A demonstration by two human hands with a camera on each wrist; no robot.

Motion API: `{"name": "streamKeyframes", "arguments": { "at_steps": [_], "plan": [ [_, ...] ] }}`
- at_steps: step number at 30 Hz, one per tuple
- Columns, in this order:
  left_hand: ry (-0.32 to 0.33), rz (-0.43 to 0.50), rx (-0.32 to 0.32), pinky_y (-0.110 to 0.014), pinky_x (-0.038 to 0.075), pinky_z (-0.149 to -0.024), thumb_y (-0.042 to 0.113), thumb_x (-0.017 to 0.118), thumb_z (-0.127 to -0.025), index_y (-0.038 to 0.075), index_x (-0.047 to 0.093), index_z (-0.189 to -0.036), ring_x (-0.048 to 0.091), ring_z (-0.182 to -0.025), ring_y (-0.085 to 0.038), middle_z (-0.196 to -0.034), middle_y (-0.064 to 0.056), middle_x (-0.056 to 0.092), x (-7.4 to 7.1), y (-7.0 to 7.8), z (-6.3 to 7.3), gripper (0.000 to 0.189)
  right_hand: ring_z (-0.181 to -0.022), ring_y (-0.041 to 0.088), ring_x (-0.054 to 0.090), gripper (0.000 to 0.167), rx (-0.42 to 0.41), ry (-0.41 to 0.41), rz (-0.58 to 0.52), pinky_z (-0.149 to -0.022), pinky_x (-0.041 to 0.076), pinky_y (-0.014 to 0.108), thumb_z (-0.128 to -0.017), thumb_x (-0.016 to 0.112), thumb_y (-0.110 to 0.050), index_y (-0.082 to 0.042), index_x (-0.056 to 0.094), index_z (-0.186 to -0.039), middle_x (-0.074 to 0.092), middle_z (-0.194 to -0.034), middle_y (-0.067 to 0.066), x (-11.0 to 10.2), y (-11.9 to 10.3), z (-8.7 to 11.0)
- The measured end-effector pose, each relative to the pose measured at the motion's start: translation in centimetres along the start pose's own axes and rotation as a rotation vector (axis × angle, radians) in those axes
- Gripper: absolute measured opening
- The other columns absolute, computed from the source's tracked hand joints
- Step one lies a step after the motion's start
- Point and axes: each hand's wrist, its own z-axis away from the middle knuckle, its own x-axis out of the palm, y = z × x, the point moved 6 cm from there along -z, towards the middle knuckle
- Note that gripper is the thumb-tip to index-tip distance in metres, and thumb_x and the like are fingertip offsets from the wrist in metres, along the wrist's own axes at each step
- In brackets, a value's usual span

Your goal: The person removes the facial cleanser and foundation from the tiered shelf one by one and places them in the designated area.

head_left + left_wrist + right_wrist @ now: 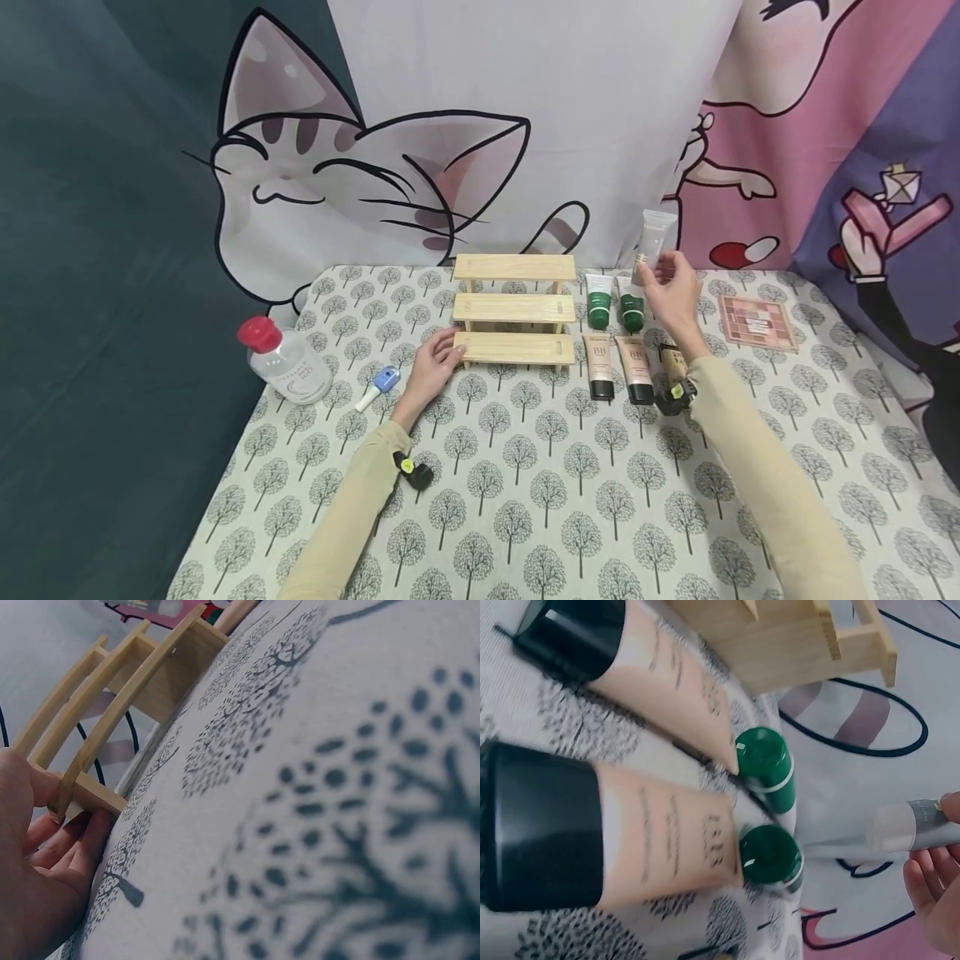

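Note:
A three-tier wooden display rack stands toward the back of the table. My left hand grips the left end of its lowest step; in the left wrist view the thumb lies over the board and the fingers bend beneath. Up at the right, my right hand pinches a grey squeeze tube with a pale cap, raised above the table. Under it stand two white-and-green tubes. In front of those lie two beige BB cream tubes with black caps.
An eyeshadow palette lies at the right. A gold-and-black item is partly hidden by the right wrist. On the left are a clear bottle with a red cap and a small blue-and-white bottle. A printed curtain hangs behind.

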Motion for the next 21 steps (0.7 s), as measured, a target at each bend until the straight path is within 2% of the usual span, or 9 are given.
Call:
{"name": "streamKeyframes", "arguments": {
  "at_steps": [5,12,21],
  "plan": [
    [0.001,0.003,0.003,-0.026,0.056,-0.104,0.002,0.064,-0.096,0.0,0.052,-0.141,0.063,-0.122,-0.037,-0.134,-0.025,0.061,0.0,0.1,0.0,0.046,-0.09,0.004,0.051,0.043,0.035,-0.009,0.024,-0.084,0.048,0.015,-0.1,0.062,-0.025,0.004,0.055,-0.132,0.061,-0.112,0.013,-0.6,1.5,0.0],
    [0.013,-0.011,0.006,-0.027,0.056,-0.103,0.002,0.064,-0.096,0.0,0.053,-0.141,0.063,-0.12,-0.037,-0.132,-0.025,0.062,-0.1,0.1,0.1,0.046,-0.099,0.014,0.053,0.05,0.104,-0.055,0.077,-0.089,0.049,0.022,-0.102,0.058,-0.031,0.004,0.051,-0.138,0.06,-0.123,0.02,-1.4,3.4,0.0],
    [0.008,-0.008,0.016,-0.026,0.056,-0.104,0.002,0.063,-0.097,-0.002,0.051,-0.142,0.062,-0.122,-0.039,-0.134,-0.028,0.061,0.0,0.4,0.1,0.047,-0.087,0.006,0.049,0.049,0.159,-0.059,0.131,-0.073,0.043,0.012,-0.102,0.055,-0.032,0.005,0.056,-0.133,0.061,-0.116,0.017,-2.3,5.8,0.0]
  ]
}}
